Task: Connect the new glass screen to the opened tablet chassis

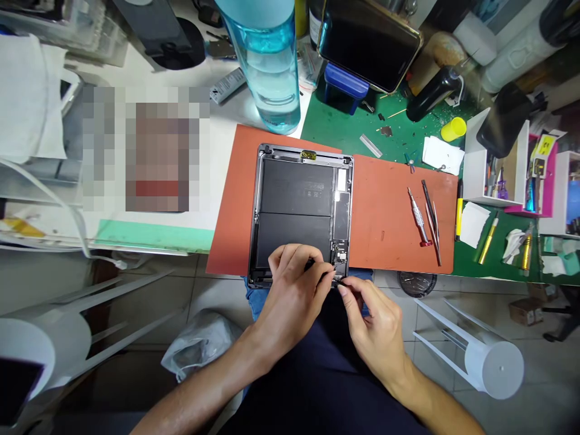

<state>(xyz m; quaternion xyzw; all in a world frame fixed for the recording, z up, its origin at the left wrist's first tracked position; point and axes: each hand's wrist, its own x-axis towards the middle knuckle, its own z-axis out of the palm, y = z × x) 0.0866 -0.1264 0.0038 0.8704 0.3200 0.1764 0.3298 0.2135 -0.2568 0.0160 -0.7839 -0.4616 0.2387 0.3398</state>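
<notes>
An opened tablet (299,205) lies screen-off on an orange mat (389,217), its black battery cells and side circuit board showing. My left hand (294,290) rests on the tablet's near edge, fingers pinched together at its lower right corner. My right hand (374,320) meets it there, thumb and forefinger pinched at a small dark part near the board's bottom end. What the fingers hold is too small to name.
A screwdriver (419,217) and tweezers (432,220) lie on the mat's right side. A blue water bottle (272,60) stands behind the tablet. A green cutting mat (394,130) carries small tools, a yellow cap (453,128), and white organiser shelves (493,163).
</notes>
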